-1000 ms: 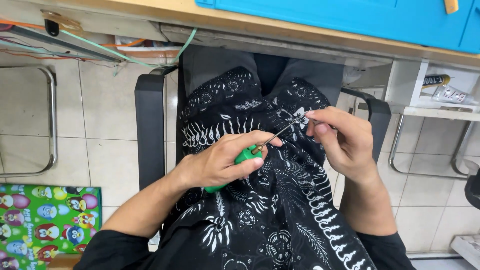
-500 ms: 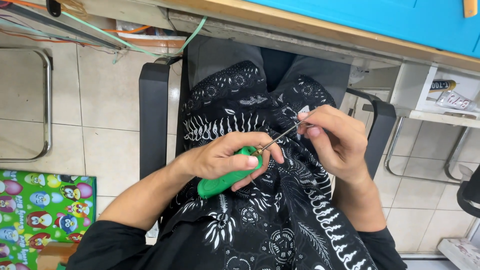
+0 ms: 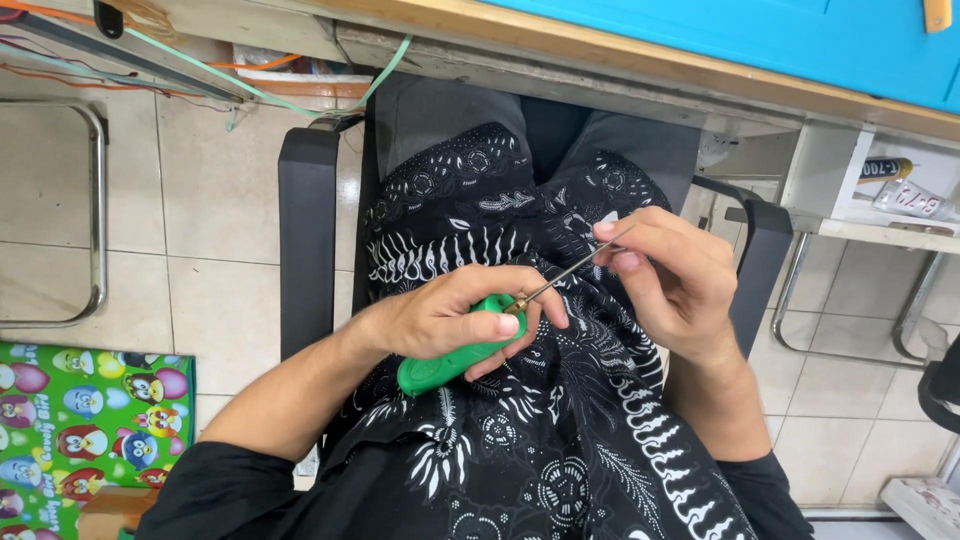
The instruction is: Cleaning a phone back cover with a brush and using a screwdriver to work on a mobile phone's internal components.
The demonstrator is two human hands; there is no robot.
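Note:
My left hand (image 3: 450, 315) grips a green-handled screwdriver (image 3: 450, 362) over my lap. Its thin metal shaft (image 3: 565, 273) runs up and to the right. My right hand (image 3: 670, 275) pinches the shaft's tip between thumb and fingers. Both hands hover over my black shirt with white patterns (image 3: 560, 430). I sit in a chair with black armrests (image 3: 305, 240). What the right fingers hold at the tip, if anything, is hidden.
A workbench with a wooden edge and blue top (image 3: 640, 45) is in front of my knees. Wires (image 3: 180, 70) hang under it at left. A white shelf with small tubes (image 3: 890, 185) is at right. A colourful mat (image 3: 90, 420) lies on the tiled floor.
The view has tilted down slightly, so hands and lap sit lower in frame. More of the green handle shows below my left palm. The right fingers stay on the shaft tip.

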